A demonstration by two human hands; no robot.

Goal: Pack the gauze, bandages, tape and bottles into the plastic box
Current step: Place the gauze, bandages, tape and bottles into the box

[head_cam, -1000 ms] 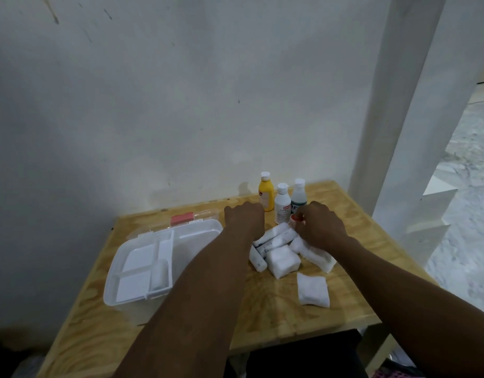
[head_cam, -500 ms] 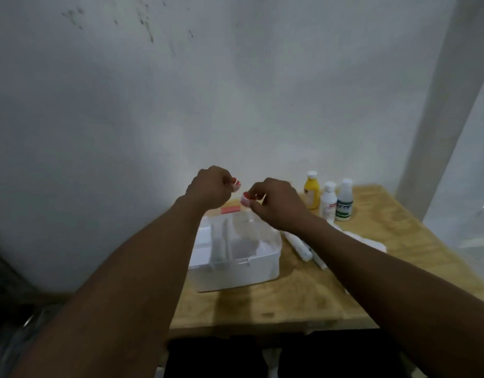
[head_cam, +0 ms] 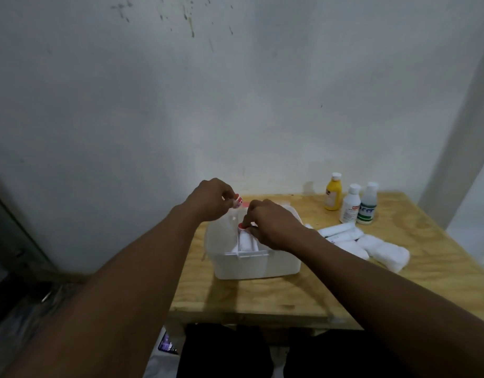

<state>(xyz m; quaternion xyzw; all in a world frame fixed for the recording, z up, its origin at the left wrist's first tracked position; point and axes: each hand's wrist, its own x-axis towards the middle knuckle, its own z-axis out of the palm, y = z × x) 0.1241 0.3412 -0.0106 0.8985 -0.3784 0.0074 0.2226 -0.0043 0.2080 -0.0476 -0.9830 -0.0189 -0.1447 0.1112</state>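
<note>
A white plastic box (head_cam: pixel 258 264) stands open on the wooden table (head_cam: pixel 262 298), with a divided tray across its top. My left hand (head_cam: pixel 209 200) hovers over the box's back left and pinches a small red-and-white tape roll (head_cam: pixel 237 201). My right hand (head_cam: pixel 272 225) is low over the tray and pinches a second red-and-white tape roll (head_cam: pixel 243 227). To the right lie white bandage rolls (head_cam: pixel 340 231) and gauze packs (head_cam: pixel 383 249). Three bottles stand at the back: yellow (head_cam: pixel 333 192), white (head_cam: pixel 350 204), and clear with a green label (head_cam: pixel 367 204).
A grey wall rises right behind the table. A white pillar (head_cam: pixel 464 148) stands at the far right. Bare wood lies in front of the box. The floor drops away left of the table's edge, with dark clutter (head_cam: pixel 30 296) there.
Both hands left the pile at the right, each with a tape roll, and came over the box. Since half a second ago my right hand has lowered toward the tray.
</note>
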